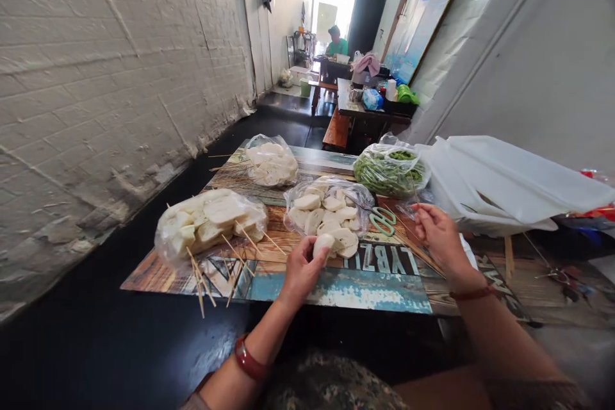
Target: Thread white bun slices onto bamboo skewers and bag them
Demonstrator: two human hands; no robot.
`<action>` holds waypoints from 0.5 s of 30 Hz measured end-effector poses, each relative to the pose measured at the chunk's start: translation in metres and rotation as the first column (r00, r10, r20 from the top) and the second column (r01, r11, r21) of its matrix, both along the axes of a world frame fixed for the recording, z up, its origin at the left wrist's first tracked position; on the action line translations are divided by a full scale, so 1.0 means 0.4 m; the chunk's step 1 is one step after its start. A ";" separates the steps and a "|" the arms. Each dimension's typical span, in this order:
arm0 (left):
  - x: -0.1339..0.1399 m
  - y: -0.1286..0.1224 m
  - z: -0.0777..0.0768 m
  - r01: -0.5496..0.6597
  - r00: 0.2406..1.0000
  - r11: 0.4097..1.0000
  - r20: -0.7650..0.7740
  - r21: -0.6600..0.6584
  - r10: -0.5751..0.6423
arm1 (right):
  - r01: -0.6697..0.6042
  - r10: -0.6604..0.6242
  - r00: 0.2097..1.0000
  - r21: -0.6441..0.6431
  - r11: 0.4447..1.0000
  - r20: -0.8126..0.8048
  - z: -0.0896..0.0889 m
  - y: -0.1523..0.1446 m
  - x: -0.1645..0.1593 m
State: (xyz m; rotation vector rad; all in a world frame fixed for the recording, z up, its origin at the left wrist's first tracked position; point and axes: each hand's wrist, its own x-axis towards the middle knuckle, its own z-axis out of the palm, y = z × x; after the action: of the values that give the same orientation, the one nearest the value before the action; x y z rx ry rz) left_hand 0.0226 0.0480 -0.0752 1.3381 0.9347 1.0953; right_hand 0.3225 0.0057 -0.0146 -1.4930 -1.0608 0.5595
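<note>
My left hand point(303, 269) is closed round a thick, pale white food slice point(325, 243), held just in front of an open plastic bag of similar white slices point(331, 210). Farther right, my right hand point(436, 236) is raised over the table with its fingertips pinched together on a thin wooden skewer point(416, 192), only partly visible. Scissors with pale green handles point(383, 221) lie between the hands, beside the bag. More loose skewers point(418, 250) rest on the tabletop just left of my right hand.
At left, a bag of skewered white pieces point(211, 224) has sticks jutting over the table's front edge. Behind are another bag of white slices point(271, 160) and a bag of green vegetables point(391, 170). White plastic bins point(509, 173) stand right. A person point(336, 43) sits far back.
</note>
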 end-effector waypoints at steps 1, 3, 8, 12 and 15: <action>0.001 0.001 0.003 -0.014 1.000 1.000 0.010 -0.014 0.014 | -0.086 0.082 0.960 -0.003 0.996 -0.267 0.010 0.011 -0.025; 0.002 0.005 0.012 -0.054 0.998 0.998 0.015 -0.023 0.055 | -0.159 0.155 0.906 0.021 0.987 -0.394 0.019 0.040 -0.065; 0.010 0.031 0.047 -0.188 0.968 0.970 -0.141 0.155 0.210 | -0.315 0.327 0.790 0.115 0.942 -0.519 0.000 0.138 -0.114; 0.038 0.058 0.074 -0.146 0.876 0.898 -0.367 0.415 0.312 | -0.398 0.404 0.728 0.138 0.907 -0.554 -0.022 0.201 -0.116; 0.059 0.084 0.081 -0.015 0.805 0.850 -0.497 0.527 0.323 | -0.428 0.422 0.711 0.130 0.894 -0.562 -0.041 0.216 -0.102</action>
State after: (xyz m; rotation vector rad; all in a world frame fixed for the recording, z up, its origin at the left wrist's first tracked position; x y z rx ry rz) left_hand 0.0463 0.0818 -0.0430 2.1318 1.2846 1.1420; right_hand 0.2816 0.0921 -0.0310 -0.9602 -0.9001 1.2657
